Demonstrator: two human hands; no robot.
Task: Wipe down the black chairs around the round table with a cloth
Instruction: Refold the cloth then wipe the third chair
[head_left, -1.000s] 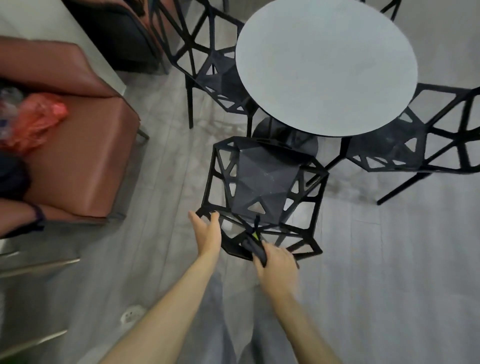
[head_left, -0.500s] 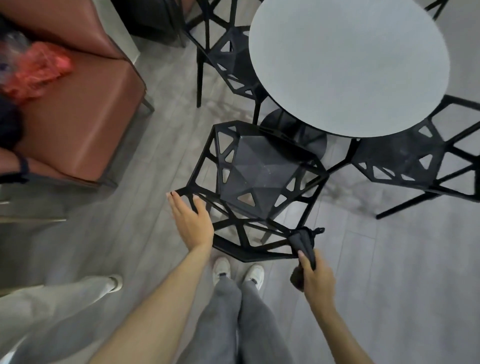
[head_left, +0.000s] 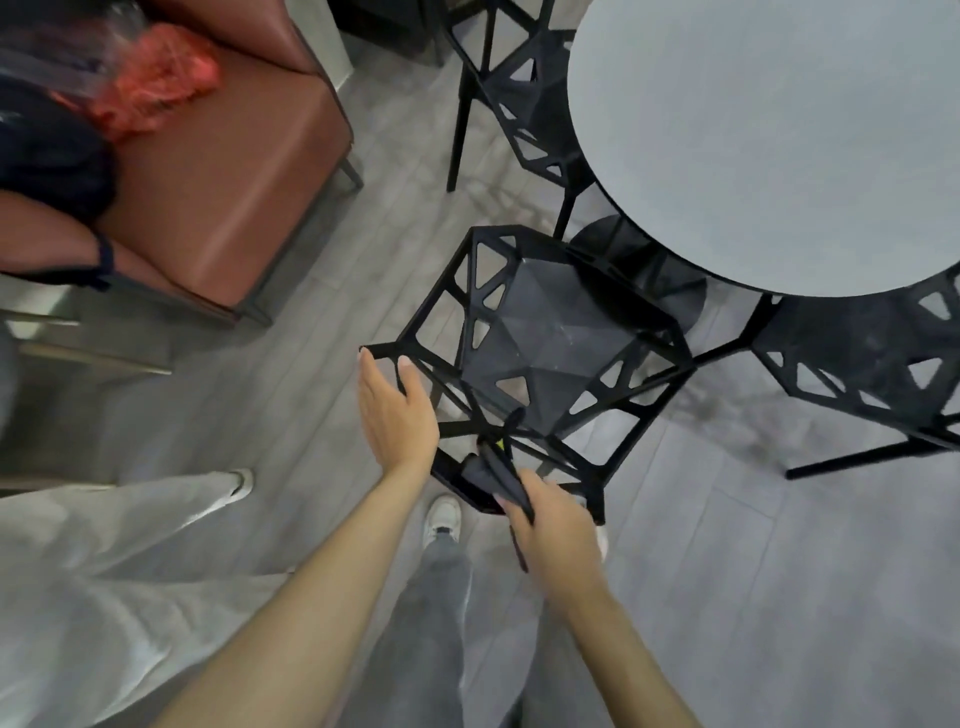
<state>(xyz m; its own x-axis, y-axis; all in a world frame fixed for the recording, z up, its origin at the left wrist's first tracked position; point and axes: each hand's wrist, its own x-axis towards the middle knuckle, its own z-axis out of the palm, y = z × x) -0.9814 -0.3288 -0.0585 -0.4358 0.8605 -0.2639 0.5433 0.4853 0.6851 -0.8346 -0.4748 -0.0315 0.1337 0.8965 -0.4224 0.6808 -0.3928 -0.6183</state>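
**Cloth on the near chair's back rail**

Low in the frame, the right hand (head_left: 558, 525) has its fingers curled around a dark cloth (head_left: 493, 470), bunched against the backrest struts of the nearest black chair (head_left: 540, 358) at centre. Just left of it, the left hand (head_left: 395, 410) lies flat with fingers straight, resting on the chair's left corner rail. To do this step well, that hand should probably brace the frame while the cloth follows each thin strut in turn, folding around its edges and into the triangular gaps. Further up, two more black chairs, one at top centre (head_left: 519, 104) and one at right (head_left: 857, 364), flank the round table (head_left: 769, 130).
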